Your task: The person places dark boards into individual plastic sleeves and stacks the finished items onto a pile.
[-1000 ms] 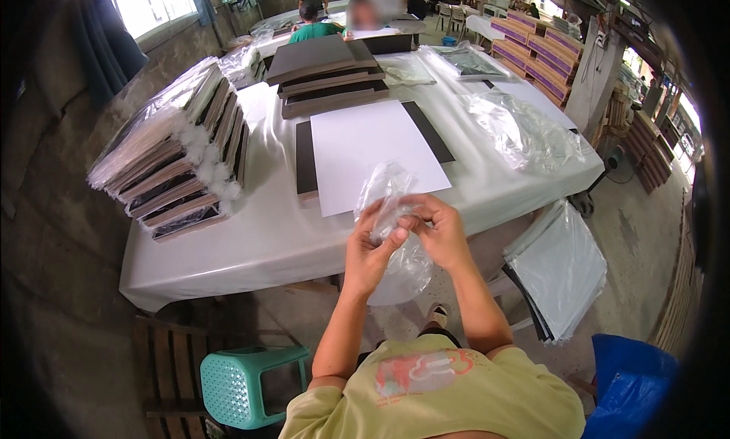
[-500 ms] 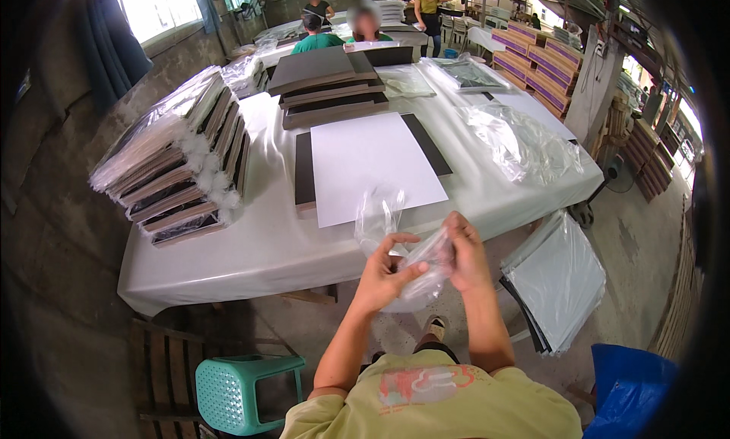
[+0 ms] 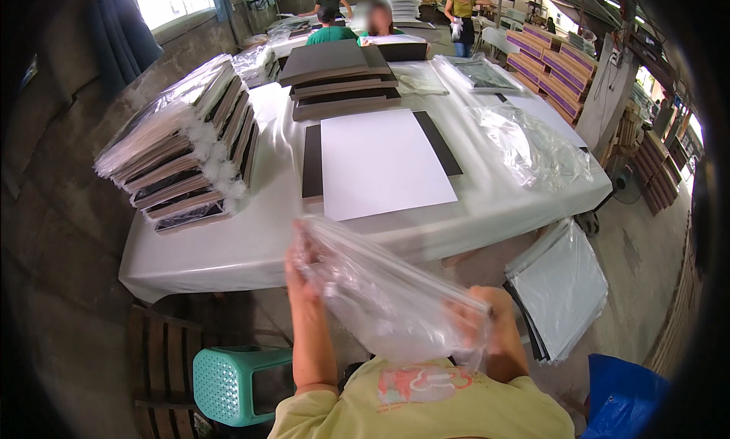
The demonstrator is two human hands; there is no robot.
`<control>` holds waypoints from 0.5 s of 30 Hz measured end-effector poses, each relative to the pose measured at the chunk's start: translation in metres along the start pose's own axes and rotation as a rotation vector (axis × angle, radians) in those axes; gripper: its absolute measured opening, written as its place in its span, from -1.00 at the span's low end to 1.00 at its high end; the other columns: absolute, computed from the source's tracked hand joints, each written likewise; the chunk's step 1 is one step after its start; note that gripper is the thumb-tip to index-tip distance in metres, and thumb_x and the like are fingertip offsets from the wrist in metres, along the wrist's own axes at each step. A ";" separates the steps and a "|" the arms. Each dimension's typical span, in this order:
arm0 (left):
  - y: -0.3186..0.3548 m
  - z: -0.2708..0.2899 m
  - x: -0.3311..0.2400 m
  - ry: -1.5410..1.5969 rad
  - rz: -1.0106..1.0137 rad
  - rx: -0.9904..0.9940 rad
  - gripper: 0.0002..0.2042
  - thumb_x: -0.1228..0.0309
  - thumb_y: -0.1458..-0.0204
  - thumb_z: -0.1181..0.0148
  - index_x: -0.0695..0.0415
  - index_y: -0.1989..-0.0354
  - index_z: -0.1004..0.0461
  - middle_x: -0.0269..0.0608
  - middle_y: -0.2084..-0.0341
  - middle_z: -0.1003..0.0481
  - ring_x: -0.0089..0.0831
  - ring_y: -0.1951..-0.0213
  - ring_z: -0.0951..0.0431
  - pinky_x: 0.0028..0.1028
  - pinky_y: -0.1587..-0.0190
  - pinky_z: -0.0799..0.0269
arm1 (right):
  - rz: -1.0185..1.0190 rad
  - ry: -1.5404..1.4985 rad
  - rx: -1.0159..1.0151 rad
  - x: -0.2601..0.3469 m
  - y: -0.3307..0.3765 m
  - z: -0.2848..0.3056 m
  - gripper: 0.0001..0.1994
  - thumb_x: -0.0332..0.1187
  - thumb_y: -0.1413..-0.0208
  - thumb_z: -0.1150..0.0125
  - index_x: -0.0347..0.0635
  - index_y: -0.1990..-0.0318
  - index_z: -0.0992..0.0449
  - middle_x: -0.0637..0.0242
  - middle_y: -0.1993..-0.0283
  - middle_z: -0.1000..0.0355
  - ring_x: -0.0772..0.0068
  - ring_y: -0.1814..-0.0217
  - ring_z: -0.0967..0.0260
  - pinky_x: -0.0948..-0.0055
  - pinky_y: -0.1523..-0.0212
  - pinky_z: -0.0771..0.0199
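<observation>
- Caution: the clear plastic film (image 3: 380, 287) may slip or tear if your two hands pull unevenly, since it looks thin
- Caution: a loose fold could catch the white sheet (image 3: 384, 165) and shift it on the black board (image 3: 313, 165), should the film swing over the tabletop (image 3: 205, 260)
- Fingers, your left hand (image 3: 298, 275): grasping the film's upper-left end
- Fingers, your right hand (image 3: 499, 310): grasping its right end; blur and film obscure exact finger placement
- Film position: spans between both sets of fingers, sloping down rightward near the tabletop's front edge; contact with that edge cannot be told
</observation>
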State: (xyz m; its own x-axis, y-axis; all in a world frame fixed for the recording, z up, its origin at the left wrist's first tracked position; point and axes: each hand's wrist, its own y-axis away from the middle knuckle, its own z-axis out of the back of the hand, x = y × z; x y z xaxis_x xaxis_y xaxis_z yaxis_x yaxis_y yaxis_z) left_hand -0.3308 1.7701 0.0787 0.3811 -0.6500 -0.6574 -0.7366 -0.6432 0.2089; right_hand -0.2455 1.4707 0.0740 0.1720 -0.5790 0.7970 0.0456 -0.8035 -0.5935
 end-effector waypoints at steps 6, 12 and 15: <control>-0.014 0.051 -0.023 -0.021 -0.572 0.277 -0.51 0.09 0.02 0.00 0.16 -0.01 -0.23 -0.08 0.18 -0.36 -0.26 0.19 -0.42 -0.30 0.16 -0.40 | 0.339 -0.448 -0.087 0.009 -0.002 -0.010 -0.59 -0.29 0.35 -0.40 -0.31 0.29 -0.49 0.23 0.38 -0.44 0.36 0.47 -0.30 0.35 0.33 -0.30; 0.045 0.048 0.038 -0.421 0.346 1.295 -0.36 0.12 0.19 -0.20 0.20 -0.06 -0.18 -0.05 0.06 -0.31 -0.22 0.12 -0.40 -0.23 0.06 -0.30 | 0.374 -0.465 -0.212 0.016 -0.001 0.000 -0.61 -0.31 0.34 -0.38 -0.30 0.28 -0.50 0.21 0.33 -0.44 0.35 0.40 -0.31 0.34 0.27 -0.29; 0.042 0.079 0.048 -0.041 0.360 1.220 -0.29 0.20 0.29 -0.29 0.24 -0.06 -0.16 -0.04 0.04 -0.29 -0.20 0.08 -0.36 -0.18 0.03 -0.25 | 0.305 -0.426 -0.225 0.012 -0.001 -0.001 -0.62 -0.32 0.33 -0.38 -0.30 0.28 -0.50 0.20 0.30 -0.44 0.35 0.37 -0.32 0.33 0.24 -0.29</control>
State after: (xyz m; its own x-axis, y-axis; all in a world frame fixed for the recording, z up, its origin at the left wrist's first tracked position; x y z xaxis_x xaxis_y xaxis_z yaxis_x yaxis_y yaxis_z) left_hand -0.3876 1.7442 -0.0013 0.0523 -0.6830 -0.7286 -0.8367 0.3683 -0.4054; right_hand -0.2442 1.4649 0.0844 0.5286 -0.7198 0.4499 -0.2709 -0.6454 -0.7142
